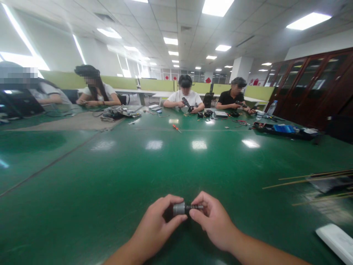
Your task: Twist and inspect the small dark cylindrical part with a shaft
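My left hand (157, 224) pinches a small grey metal cylinder (179, 208) between thumb and fingers, low in the middle of the view. My right hand (213, 221) grips the dark threaded end (195, 207) that sticks out of the cylinder's right side. Both hands are closed on this one small part, just above the green table (116, 176).
Several people sit at the far side of the table with tools and small parts. A red-handled screwdriver (176, 127) lies mid-table. Thin wooden sticks (309, 179) and a dark flat object lie at the right. A white object (335, 241) rests at the lower right. A black tray (284, 130) stands far right.
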Available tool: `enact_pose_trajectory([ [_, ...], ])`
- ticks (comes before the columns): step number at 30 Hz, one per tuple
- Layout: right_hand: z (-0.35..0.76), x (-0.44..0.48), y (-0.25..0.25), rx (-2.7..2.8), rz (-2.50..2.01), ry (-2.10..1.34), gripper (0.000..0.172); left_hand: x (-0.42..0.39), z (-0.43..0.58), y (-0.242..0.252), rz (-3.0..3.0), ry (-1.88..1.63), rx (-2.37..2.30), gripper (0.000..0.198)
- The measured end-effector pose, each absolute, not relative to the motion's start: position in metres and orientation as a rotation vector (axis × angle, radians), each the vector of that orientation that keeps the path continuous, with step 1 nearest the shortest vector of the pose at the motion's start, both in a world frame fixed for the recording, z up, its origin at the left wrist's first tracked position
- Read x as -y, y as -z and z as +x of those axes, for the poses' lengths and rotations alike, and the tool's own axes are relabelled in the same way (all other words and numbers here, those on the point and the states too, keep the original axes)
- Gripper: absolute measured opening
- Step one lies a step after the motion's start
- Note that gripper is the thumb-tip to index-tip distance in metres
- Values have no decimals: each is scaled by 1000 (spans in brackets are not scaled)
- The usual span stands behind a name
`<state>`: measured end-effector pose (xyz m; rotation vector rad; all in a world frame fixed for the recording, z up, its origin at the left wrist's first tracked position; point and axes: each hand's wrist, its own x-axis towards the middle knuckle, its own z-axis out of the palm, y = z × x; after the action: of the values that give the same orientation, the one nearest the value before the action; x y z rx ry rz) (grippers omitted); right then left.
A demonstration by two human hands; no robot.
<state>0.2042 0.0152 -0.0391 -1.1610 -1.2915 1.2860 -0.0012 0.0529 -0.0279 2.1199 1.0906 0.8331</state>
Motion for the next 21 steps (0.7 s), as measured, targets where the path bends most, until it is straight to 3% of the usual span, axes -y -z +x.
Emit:
enact_pose_trajectory([
  [21, 206, -15, 40, 1245, -1145, -1311, 26, -53, 2, 21, 2080, -879, -1101, 26],
])
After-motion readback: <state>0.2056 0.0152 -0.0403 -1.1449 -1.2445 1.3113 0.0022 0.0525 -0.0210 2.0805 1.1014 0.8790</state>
